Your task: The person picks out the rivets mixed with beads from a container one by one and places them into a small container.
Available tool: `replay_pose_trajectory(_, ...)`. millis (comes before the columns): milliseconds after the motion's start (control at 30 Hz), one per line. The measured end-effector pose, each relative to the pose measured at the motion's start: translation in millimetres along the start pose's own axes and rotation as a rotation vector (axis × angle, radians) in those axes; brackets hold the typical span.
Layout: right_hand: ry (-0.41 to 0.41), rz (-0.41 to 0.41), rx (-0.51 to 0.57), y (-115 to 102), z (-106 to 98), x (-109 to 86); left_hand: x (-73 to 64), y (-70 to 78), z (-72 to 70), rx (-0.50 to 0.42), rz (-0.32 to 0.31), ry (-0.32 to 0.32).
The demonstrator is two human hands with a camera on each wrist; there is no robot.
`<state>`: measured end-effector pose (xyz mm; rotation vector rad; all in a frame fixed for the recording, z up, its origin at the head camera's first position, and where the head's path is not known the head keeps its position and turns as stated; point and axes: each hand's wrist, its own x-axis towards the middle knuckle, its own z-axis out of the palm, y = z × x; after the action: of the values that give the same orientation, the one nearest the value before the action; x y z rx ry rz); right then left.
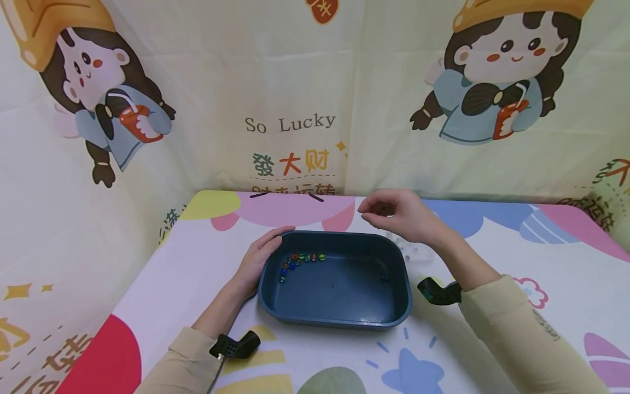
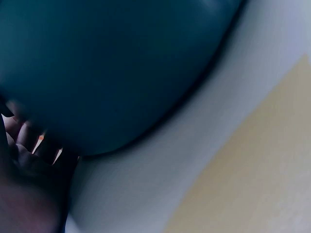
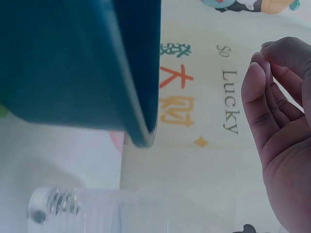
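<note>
My left hand grips the back left corner of a dark blue plastic basin, thumb along the rim. In the left wrist view its fingers lie against the basin's outer wall. Several coloured glass marbles sit in a curved row inside, at the back left. One dark marble lies apart near the right wall. My right hand is raised past the basin's back right corner, fingers loosely bent, with nothing visible between them. Below it stands a clear plastic container, partly hidden by the hand in the head view.
A table covered with a colourful printed cloth carries the basin and container. Behind its far edge hangs a cream printed curtain. Black wrist cameras are strapped to both forearms, the left one close to the basin's front left.
</note>
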<state>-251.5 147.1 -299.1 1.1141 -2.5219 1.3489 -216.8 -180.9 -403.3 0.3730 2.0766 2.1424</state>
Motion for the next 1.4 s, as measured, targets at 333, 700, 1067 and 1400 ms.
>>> replay_pose_trajectory(333, 0.028, 0.003, -0.016, 8.8, -7.6, -8.9, 0.3, -0.7, -0.4, 0.006, 0.000, 0.000)
replay_pose_trajectory(700, 0.051, 0.021, -0.042, 18.1, -16.0, -20.4, -0.2, 0.3, 0.2, 0.013, -0.003, 0.002)
replay_pose_trajectory(1067, 0.092, 0.107, -0.093, 23.1, -25.5, -33.0, -0.4, 0.8, 0.5, 0.015, -0.015, 0.007)
replay_pose_trajectory(1400, 0.120, 0.123, -0.143, 35.9, -33.2, -42.8, -0.4, 1.3, 1.1, 0.020, -0.013, 0.014)
